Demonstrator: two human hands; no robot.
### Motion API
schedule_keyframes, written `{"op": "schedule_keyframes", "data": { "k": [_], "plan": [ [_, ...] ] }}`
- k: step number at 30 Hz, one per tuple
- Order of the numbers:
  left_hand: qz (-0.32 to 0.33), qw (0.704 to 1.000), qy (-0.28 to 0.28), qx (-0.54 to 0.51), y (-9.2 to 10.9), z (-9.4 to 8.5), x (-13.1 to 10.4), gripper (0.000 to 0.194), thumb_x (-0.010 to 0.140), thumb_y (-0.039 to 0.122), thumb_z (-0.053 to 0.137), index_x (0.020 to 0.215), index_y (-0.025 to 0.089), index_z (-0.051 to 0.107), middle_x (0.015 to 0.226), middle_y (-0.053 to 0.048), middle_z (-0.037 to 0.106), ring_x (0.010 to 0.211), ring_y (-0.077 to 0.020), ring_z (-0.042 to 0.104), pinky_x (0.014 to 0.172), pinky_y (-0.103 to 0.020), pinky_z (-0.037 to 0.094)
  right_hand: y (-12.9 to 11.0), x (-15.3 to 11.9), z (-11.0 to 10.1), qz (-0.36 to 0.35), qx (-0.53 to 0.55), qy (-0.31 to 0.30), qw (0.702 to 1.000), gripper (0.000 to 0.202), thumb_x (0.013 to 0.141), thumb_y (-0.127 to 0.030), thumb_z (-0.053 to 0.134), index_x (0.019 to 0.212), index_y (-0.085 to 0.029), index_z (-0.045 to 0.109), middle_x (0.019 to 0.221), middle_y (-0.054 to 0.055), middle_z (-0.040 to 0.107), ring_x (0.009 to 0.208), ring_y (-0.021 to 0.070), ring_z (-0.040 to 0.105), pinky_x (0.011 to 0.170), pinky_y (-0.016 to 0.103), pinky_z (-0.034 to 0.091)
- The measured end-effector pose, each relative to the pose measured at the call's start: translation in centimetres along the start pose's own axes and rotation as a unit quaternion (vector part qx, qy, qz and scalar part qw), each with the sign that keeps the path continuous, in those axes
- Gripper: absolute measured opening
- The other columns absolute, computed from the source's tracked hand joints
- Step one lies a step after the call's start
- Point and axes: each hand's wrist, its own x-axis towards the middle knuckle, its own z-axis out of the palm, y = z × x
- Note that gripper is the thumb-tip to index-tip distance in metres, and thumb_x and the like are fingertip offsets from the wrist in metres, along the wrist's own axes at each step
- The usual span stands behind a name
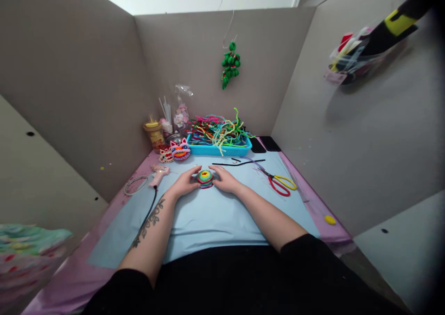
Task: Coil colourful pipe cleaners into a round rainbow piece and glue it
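Note:
A small round piece made of coiled pipe cleaners (pixel 205 177), with rings of red, green, blue and yellow, rests on the light blue mat (pixel 208 217). My left hand (pixel 186 182) cups its left side and my right hand (pixel 224 179) cups its right side; the fingers of both touch it. Both forearms lie on the mat.
A blue tray (pixel 219 149) heaped with coloured pipe cleaners stands at the back. Scissors with red and yellow handles (pixel 281 183) lie right; black pipe cleaners (pixel 238 162) between. A pink glue gun (pixel 158 174), a wire ring (pixel 135 185), a finished pink face (pixel 180 150) and jars sit left. Grey partition walls surround.

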Motion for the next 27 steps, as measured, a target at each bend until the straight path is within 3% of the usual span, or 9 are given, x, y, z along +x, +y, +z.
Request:
{"op": "schedule_keyframes", "data": {
  "k": [4, 13, 19, 27],
  "plan": [
    [0.027, 0.998, -0.016, 0.059, -0.1, 0.1, -0.1, 0.072, 0.065, 0.022, 0.07, 0.132, 0.018, 0.042, 0.135, -0.013, 0.046, 0.124, -0.0273, 0.043, 0.101, -0.044, 0.039, 0.1, 0.1, 0.2, -0.022, 0.006, -0.038, 0.999, 0.067, 0.066, -0.008, 0.053, 0.132, -0.017, 0.043, 0.135, 0.012, 0.046, 0.126, 0.0244, 0.041, 0.106, 0.043, 0.031],
    [0.073, 0.976, -0.014, 0.206, 1.4, 0.8, -0.2, 0.068, 0.076, 0.023, 0.059, 0.138, 0.021, 0.031, 0.135, -0.009, 0.047, 0.121, -0.0247, 0.046, 0.101, -0.04, 0.038, 0.3, -0.1, 0.1, 0.022, 0.032, -0.053, 0.998, 0.072, 0.069, -0.008, 0.048, 0.139, -0.016, 0.034, 0.14, 0.009, 0.04, 0.129, 0.0228, 0.038, 0.108, 0.04, 0.03],
    [0.051, 0.975, -0.003, 0.217, 2.0, 0.7, -0.4, 0.068, 0.075, 0.029, 0.061, 0.136, 0.018, 0.033, 0.134, -0.012, 0.047, 0.12, -0.0248, 0.047, 0.099, -0.038, 0.039, -0.1, -0.2, -0.2, -0.027, 0.033, -0.067, 0.997, 0.079, 0.065, -0.015, 0.061, 0.138, -0.016, 0.033, 0.142, 0.012, 0.037, 0.13, 0.0262, 0.036, 0.108, 0.043, 0.029],
    [0.06, 0.964, -0.029, 0.259, 2.9, 1.2, 0.0, 0.063, 0.077, 0.021, 0.057, 0.136, 0.023, 0.035, 0.134, -0.01, 0.047, 0.114, -0.0255, 0.052, 0.096, -0.039, 0.041, -0.5, -0.1, 0.1, -0.021, 0.005, -0.06, 0.998, 0.072, 0.066, -0.015, 0.061, 0.135, -0.014, 0.039, 0.138, 0.014, 0.042, 0.127, 0.0276, 0.039, 0.107, 0.044, 0.03]
  ]
}}
